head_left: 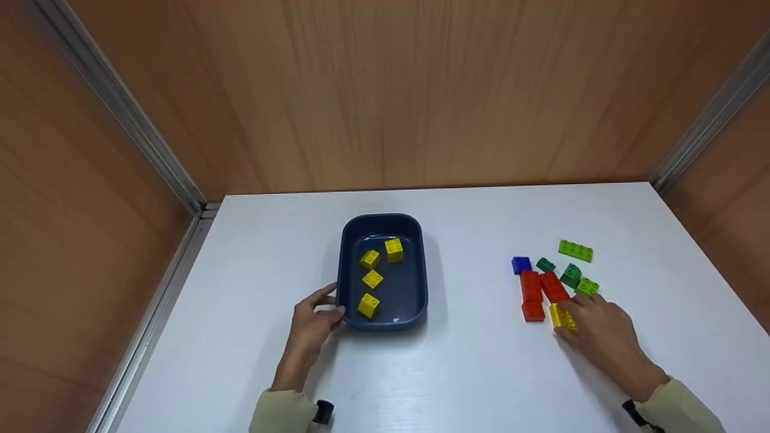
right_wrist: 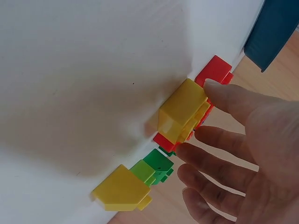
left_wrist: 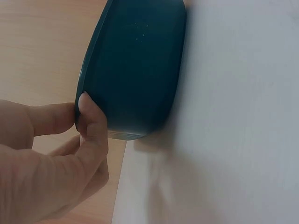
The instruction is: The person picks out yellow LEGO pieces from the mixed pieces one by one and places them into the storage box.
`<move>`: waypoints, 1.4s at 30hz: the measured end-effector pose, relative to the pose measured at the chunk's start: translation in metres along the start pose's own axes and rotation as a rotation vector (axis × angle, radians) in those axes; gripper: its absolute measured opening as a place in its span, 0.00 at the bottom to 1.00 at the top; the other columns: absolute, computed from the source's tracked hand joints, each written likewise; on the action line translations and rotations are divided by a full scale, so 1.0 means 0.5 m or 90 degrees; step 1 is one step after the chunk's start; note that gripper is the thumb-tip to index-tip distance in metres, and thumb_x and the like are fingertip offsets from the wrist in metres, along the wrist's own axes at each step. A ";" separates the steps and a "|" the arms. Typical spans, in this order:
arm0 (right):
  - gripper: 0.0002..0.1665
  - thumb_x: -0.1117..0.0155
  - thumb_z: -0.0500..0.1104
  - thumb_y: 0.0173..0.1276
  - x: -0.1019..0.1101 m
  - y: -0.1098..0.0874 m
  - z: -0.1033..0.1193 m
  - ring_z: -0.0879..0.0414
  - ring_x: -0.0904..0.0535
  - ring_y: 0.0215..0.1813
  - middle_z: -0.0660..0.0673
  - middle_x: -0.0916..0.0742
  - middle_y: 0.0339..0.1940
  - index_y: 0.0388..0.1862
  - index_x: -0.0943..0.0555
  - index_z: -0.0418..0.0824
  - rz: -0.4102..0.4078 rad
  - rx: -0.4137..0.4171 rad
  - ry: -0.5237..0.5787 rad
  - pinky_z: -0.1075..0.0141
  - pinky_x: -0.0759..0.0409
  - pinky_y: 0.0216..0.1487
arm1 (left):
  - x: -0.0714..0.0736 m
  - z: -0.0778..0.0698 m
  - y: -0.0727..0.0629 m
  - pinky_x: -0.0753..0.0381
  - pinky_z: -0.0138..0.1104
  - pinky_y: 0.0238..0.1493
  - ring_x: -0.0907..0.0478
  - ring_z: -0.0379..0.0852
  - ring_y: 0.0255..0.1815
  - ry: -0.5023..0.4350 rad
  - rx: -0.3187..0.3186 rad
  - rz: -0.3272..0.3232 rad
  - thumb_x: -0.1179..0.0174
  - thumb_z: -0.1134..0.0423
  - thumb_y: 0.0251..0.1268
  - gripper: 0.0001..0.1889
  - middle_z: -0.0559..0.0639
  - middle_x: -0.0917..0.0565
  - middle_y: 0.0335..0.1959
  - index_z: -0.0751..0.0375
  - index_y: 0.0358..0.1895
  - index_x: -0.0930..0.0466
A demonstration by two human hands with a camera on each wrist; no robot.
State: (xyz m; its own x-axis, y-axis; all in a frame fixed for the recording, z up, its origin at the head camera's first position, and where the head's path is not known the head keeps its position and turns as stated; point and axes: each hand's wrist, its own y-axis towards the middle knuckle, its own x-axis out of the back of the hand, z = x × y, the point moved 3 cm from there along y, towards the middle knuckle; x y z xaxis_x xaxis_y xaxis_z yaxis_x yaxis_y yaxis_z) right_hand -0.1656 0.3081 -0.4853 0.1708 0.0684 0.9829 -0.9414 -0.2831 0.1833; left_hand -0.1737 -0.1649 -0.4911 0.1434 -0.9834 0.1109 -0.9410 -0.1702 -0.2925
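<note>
My left hand [head_left: 313, 325] pinches the near left rim of a dark blue tray [head_left: 425, 282], thumb on one side and fingers on the other. Inside the tray lie several yellow toy bricks [head_left: 368, 305], spread apart. At the right, my right hand [head_left: 601, 328] reaches down to a yellow toy brick [right_wrist: 182, 109], its thumb at one end and fingertips at the other. Red bricks [head_left: 532, 285] stand close beside it. Another yellow brick [right_wrist: 122, 189] shows in the right wrist view, below the fingers; the hand hides it from the head camera.
Behind the right hand are a blue brick [head_left: 521, 264], dark green bricks [head_left: 571, 275] and light green bricks [head_left: 575, 250]. The white table [head_left: 385, 385] meets a wooden panel [head_left: 385, 96] at the back. Wooden side panels with metal posts flank it.
</note>
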 end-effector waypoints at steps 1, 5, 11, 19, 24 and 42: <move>0.29 0.10 0.46 0.49 -0.001 0.000 0.000 0.39 0.17 0.42 0.34 0.12 0.41 0.47 0.11 0.35 0.002 0.001 -0.001 0.46 0.12 0.37 | 0.000 0.000 0.001 0.13 0.36 0.46 0.19 0.46 0.40 -0.003 0.001 0.000 0.41 0.79 0.72 0.29 0.64 0.27 0.57 0.67 0.75 0.27; 0.30 0.11 0.47 0.49 -0.004 0.002 -0.001 0.38 0.17 0.42 0.34 0.12 0.41 0.48 0.12 0.35 0.011 -0.001 -0.002 0.45 0.12 0.38 | 0.000 0.000 0.001 0.13 0.37 0.47 0.20 0.46 0.40 -0.005 0.003 0.002 0.41 0.78 0.72 0.29 0.64 0.27 0.57 0.66 0.75 0.27; 0.31 0.10 0.47 0.49 -0.007 0.002 -0.002 0.40 0.18 0.40 0.34 0.13 0.40 0.49 0.12 0.35 0.020 -0.013 0.011 0.44 0.12 0.39 | 0.000 0.001 0.001 0.13 0.36 0.46 0.20 0.46 0.40 -0.004 0.003 0.002 0.41 0.78 0.72 0.29 0.64 0.27 0.57 0.66 0.75 0.27; 0.32 0.10 0.48 0.48 -0.010 0.004 -0.003 0.46 0.21 0.35 0.38 0.14 0.37 0.49 0.12 0.34 0.023 -0.017 0.024 0.49 0.13 0.35 | 0.000 0.004 0.000 0.13 0.37 0.47 0.19 0.47 0.41 0.001 0.000 0.001 0.41 0.78 0.72 0.29 0.65 0.26 0.57 0.66 0.75 0.27; 0.33 0.10 0.49 0.48 -0.005 0.004 -0.001 0.45 0.20 0.37 0.37 0.14 0.38 0.50 0.12 0.34 0.016 -0.018 0.025 0.47 0.13 0.36 | 0.000 0.004 0.000 0.13 0.38 0.47 0.19 0.48 0.41 -0.002 -0.001 0.000 0.41 0.78 0.72 0.28 0.65 0.26 0.58 0.66 0.75 0.27; 0.32 0.10 0.45 0.49 0.069 0.064 0.038 0.40 0.17 0.41 0.34 0.13 0.43 0.50 0.10 0.33 -0.084 0.058 -0.001 0.49 0.11 0.36 | -0.002 0.003 0.000 0.12 0.36 0.46 0.18 0.48 0.41 0.002 -0.005 -0.005 0.40 0.78 0.72 0.28 0.65 0.25 0.58 0.67 0.75 0.27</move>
State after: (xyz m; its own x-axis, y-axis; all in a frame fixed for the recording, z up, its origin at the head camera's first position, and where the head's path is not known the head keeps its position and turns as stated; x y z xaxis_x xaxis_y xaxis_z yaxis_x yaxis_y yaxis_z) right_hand -0.1844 0.2832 -0.4452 0.2919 0.1085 0.9503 -0.8805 -0.3575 0.3112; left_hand -0.1736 -0.1641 -0.4926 0.1499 -0.9819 0.1156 -0.9421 -0.1773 -0.2846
